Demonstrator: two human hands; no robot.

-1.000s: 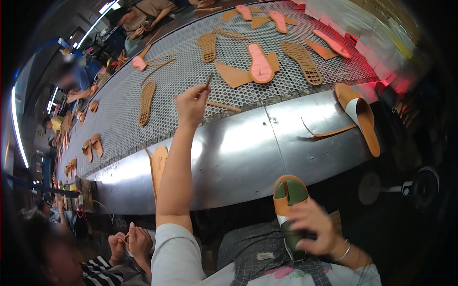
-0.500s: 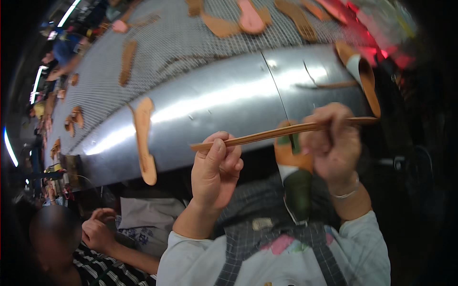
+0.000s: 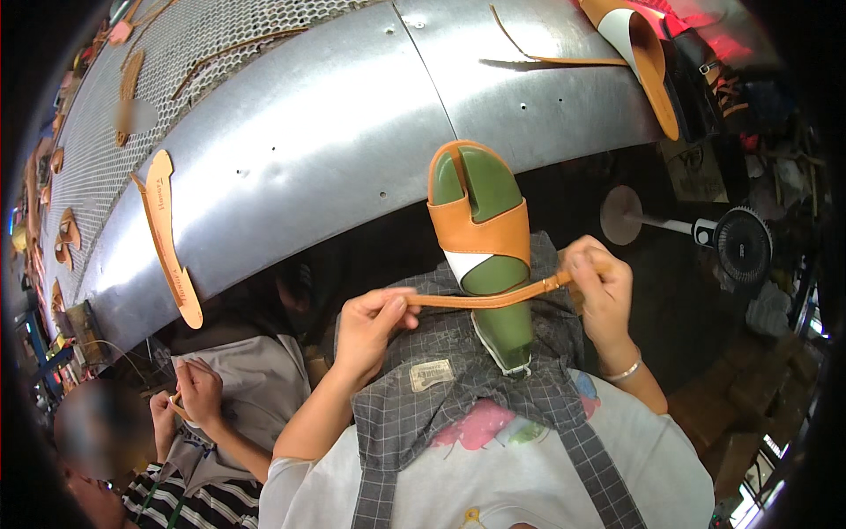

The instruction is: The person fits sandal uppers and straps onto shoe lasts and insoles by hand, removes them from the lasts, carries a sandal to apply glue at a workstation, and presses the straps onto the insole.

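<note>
A narrow tan leather strap (image 3: 480,301) is stretched between my two hands across the back part of a green shoe last (image 3: 502,339). My left hand (image 3: 372,328) pinches its left end between thumb and fingers. The other end, where a small buckle-like loop shows, is gripped by my right hand (image 3: 601,286). On the last sits a sandal upper with an orange-tan band (image 3: 476,227) and a white band (image 3: 465,267). The last lies over my dark checked apron (image 3: 388,428), its toe towards the metal bench.
Ahead curves a shiny metal bench edge (image 3: 291,189) beside a mesh belt (image 3: 220,40). A tan insole (image 3: 166,229) lies left; a thin strap (image 3: 582,61) and a tan-and-white sandal (image 3: 652,75) lie right. A fan (image 3: 742,249) stands right. A co-worker's hands (image 3: 198,392) are at left.
The strap has come down nearer my lap and now bows slightly. Both hands have lowered with it. The view has shifted, showing more of the last and sandal upper.
</note>
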